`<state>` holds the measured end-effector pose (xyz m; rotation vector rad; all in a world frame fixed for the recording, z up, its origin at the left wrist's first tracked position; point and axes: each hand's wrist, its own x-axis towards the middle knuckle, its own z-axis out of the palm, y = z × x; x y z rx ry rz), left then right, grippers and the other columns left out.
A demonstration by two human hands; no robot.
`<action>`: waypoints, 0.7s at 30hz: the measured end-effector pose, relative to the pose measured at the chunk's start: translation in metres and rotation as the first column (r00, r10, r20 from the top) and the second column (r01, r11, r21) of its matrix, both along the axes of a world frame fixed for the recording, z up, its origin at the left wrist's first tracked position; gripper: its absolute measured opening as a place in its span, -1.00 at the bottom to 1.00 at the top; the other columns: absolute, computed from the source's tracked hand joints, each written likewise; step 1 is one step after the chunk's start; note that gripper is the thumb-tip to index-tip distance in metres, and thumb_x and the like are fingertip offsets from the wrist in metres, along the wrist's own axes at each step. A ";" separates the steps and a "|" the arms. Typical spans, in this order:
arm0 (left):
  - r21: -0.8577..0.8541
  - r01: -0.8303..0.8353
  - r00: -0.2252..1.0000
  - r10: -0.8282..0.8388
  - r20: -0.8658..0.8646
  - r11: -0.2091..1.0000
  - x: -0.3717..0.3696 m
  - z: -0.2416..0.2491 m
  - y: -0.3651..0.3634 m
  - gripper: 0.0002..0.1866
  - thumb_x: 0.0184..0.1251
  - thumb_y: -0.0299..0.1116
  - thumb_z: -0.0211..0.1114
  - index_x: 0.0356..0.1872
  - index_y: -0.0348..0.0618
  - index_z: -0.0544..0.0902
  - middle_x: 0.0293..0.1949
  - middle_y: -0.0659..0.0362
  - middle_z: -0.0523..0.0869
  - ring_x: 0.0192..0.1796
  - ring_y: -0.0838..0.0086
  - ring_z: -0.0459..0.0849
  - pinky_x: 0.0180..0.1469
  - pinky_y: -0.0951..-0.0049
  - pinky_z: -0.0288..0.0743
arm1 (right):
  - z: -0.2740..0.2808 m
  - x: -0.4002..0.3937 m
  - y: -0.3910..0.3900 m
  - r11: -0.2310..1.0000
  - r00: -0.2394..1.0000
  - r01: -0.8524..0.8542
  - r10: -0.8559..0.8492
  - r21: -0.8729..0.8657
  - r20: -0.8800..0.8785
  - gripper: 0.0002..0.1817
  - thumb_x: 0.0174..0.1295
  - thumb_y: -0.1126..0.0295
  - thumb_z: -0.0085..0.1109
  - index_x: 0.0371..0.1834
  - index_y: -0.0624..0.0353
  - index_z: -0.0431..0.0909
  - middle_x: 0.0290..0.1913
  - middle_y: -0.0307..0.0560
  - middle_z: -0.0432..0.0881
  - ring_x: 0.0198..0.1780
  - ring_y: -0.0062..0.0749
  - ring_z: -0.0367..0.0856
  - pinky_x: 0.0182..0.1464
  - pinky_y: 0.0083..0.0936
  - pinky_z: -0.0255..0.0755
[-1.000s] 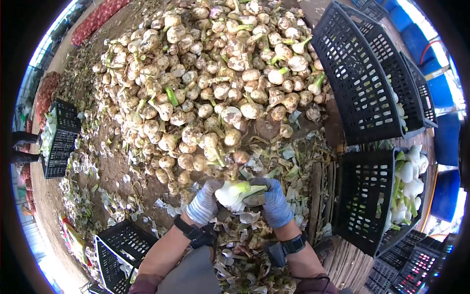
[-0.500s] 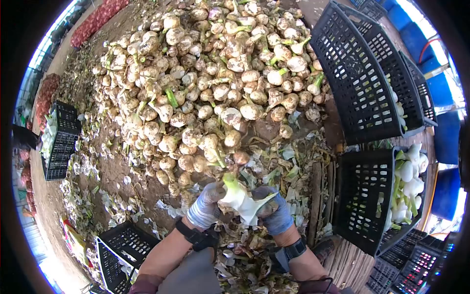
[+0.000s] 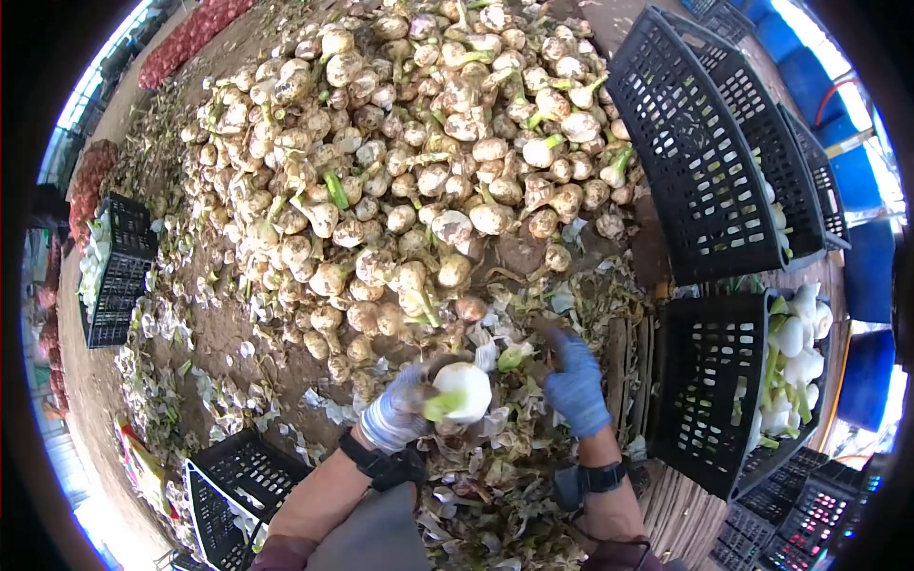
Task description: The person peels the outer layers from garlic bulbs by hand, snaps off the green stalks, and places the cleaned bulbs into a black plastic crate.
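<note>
My left hand (image 3: 395, 414), in a striped grey-blue glove, is closed on a white onion-like bulb (image 3: 468, 390) with a green stem stub toward me. The bulb is smooth and clean-skinned. To its right my right hand (image 3: 576, 385), in a blue glove, is apart from the bulb with its fingers stretched forward and holds nothing visible. Between the hands a pale green-white piece of peel (image 3: 515, 358) shows above the litter. Ahead lies a large heap of dirty brownish bulbs (image 3: 400, 162), some with green stems.
At right a black crate (image 3: 709, 381) holds white bulbs with green stems; more black crates (image 3: 695, 143) stand behind it. Another filled crate (image 3: 124, 276) is at far left, and one (image 3: 252, 476) sits near my left arm. Peel litter (image 3: 495, 504) covers the ground.
My right hand has let go of the bulb and moved right. The loose skin is off the bulb, which has turned so its stem points toward me in my left hand.
</note>
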<state>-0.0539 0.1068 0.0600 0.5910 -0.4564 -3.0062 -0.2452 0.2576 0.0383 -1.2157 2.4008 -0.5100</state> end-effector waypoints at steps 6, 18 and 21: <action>-0.502 0.097 0.923 0.111 0.368 0.860 -0.023 0.015 0.010 -0.39 0.01 -0.42 0.27 0.15 -0.39 0.36 -0.06 0.06 0.58 -0.07 0.41 0.57 0.02 0.53 0.43 | 0.055 0.037 -0.009 0.867 0.662 0.338 0.058 -0.367 0.747 -0.51 -0.05 0.56 0.29 0.05 0.22 0.51 -0.16 -0.09 0.62 -0.18 -0.44 0.58 -0.11 -0.57 0.47; -0.348 -0.312 0.840 0.428 0.334 0.884 -0.025 0.007 0.000 -0.68 0.02 -0.71 0.14 -0.16 -0.21 0.43 -0.34 0.03 0.62 -0.22 0.27 0.65 -0.12 0.29 0.56 | 0.006 0.034 0.002 0.668 0.109 0.737 0.034 -0.104 0.993 -0.64 0.02 0.35 0.31 -0.11 0.27 0.56 -0.27 -0.16 0.63 -0.33 -0.56 0.57 -0.32 -0.66 0.47; -0.474 -0.024 1.000 0.020 -0.014 0.880 -0.008 0.013 -0.002 -0.73 0.06 -0.65 0.16 -0.14 -0.33 0.51 -0.25 0.00 0.63 -0.23 0.26 0.66 -0.13 0.34 0.57 | -0.008 0.025 0.004 0.616 0.116 0.785 -0.036 -0.069 0.993 -0.66 0.04 0.35 0.28 -0.12 0.27 0.56 -0.34 -0.18 0.61 -0.41 -0.61 0.54 -0.43 -0.67 0.44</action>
